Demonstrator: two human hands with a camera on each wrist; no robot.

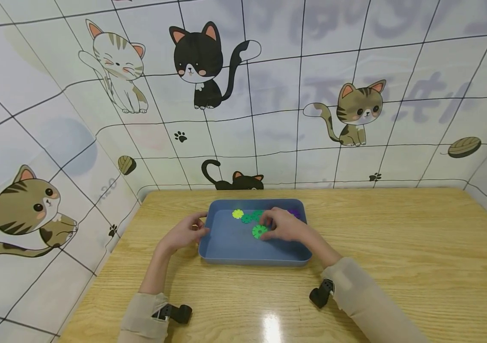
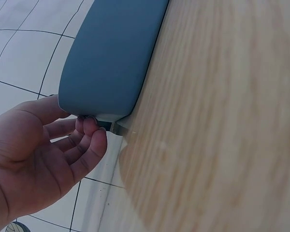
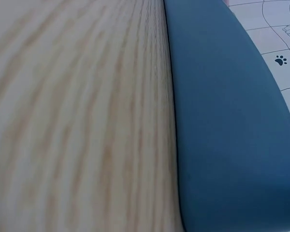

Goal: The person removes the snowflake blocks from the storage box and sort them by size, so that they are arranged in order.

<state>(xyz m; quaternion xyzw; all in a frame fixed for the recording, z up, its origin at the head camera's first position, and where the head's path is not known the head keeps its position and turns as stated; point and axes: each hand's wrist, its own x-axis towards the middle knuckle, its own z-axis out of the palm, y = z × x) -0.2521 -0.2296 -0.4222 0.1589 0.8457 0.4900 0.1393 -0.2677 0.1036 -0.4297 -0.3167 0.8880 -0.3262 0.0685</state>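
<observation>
A blue-grey tray (image 1: 255, 261) stands on the wooden table. At its left side my left hand (image 1: 184, 232) grips the wall; in the left wrist view, the thumb lies along the tray's end (image 2: 101, 63) and the other fingers are bent in beside it. Over the tray's inside is my right hand (image 1: 283, 225), which pinches a bright green flower-shaped plastic disc (image 1: 260, 232) between thumb and fingers. Behind it lie darker green discs (image 1: 246, 218), a yellow disc (image 1: 237, 214) and a purple piece (image 1: 294, 213), partly hidden by the right hand.
Tray walls rise around the discs; the right wrist view shows the outer wall (image 3: 232, 121) close up. Wooden tabletop (image 1: 397, 247) spreads on both sides. A wall covering with cartoon cats (image 1: 202, 62) borders the table at the back and left.
</observation>
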